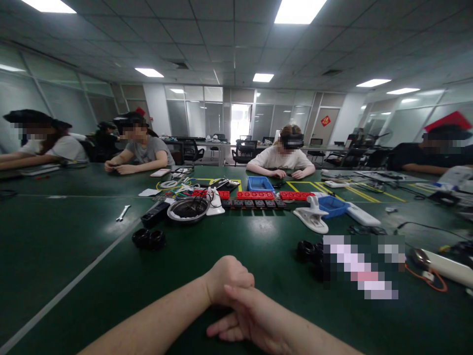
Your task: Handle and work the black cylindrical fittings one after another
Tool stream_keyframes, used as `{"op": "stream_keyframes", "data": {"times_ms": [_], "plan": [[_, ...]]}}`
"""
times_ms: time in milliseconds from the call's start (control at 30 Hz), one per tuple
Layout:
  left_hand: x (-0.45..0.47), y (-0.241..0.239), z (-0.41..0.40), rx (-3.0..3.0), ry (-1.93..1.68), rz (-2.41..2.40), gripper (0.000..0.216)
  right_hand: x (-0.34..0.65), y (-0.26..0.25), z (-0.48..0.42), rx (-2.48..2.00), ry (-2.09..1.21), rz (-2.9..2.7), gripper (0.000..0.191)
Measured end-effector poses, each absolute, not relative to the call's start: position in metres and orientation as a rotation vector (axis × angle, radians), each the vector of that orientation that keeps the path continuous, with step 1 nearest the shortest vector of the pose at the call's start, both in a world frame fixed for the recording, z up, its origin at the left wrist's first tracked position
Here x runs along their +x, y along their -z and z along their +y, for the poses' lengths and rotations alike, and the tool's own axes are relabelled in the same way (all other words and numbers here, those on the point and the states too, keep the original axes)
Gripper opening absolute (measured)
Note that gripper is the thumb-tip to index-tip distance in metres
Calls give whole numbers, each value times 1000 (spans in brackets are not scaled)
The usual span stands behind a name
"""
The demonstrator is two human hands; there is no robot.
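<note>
My left hand (pixel 229 279) is curled into a fist above the green table, knuckles facing away from me. My right hand (pixel 250 311) crosses just below it. Its thumb touches the lower side of the fist, while the other fingers stretch out to the left, palm partly showing. I see nothing held in either hand, though the inside of the fist is hidden. Closest to the hands are a pair of round black parts (pixel 148 239) to the left and similar black parts (pixel 309 251) to the right.
Ahead lie a wrench (pixel 123 213), a metal bowl (pixel 188 210), a black power strip (pixel 254 203), red socket strips (pixel 254 195), blue trays (pixel 260 184) and a white clip stand (pixel 313 217). A blurred-out item (pixel 360 268) lies right. Several people sit around the table.
</note>
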State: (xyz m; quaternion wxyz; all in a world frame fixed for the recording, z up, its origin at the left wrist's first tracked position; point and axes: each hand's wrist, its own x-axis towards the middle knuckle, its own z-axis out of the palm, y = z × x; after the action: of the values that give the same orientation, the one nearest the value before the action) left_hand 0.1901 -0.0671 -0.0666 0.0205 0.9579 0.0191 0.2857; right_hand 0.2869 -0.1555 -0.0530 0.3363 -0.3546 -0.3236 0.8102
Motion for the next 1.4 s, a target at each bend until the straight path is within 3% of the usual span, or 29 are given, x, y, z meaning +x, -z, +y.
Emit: {"op": "stream_keyframes", "data": {"times_ms": [200, 333, 467, 567, 700, 800, 900, 1200, 1400], "plan": [[181, 64, -57, 2912, -979, 135, 40, 282, 47, -155, -918, -2131, -891, 51], [175, 56, -56, 2790, -1024, 267, 48, 282, 34, -160, -912, -2080, -941, 58], [161, 49, -45, 2531, -1107, 487, 56, 288, 22, -171, -889, -1999, -1109, 88], [156, 42, -39, 2242, -1188, 677, 67, 291, 18, -176, -977, -1742, -1516, 110], [174, 30, -62, 1917, -1041, 604, 91, 291, 29, -169, -1253, -1138, -2014, 91], [188, 19, -90, 991, -681, 307, 102, 293, 46, -158, -1356, -645, -2209, 85], [188, 8, -106, 521, -707, 206, 88, 298, 54, -151, -1240, -358, -2294, 72], [193, -4, -121, 360, -800, 425, 44, 323, 39, -146, -1233, 8, -2349, 48], [191, -9, -129, 362, -701, 454, 27, 359, 42, -131, -1261, 80, -2301, 48]]}}
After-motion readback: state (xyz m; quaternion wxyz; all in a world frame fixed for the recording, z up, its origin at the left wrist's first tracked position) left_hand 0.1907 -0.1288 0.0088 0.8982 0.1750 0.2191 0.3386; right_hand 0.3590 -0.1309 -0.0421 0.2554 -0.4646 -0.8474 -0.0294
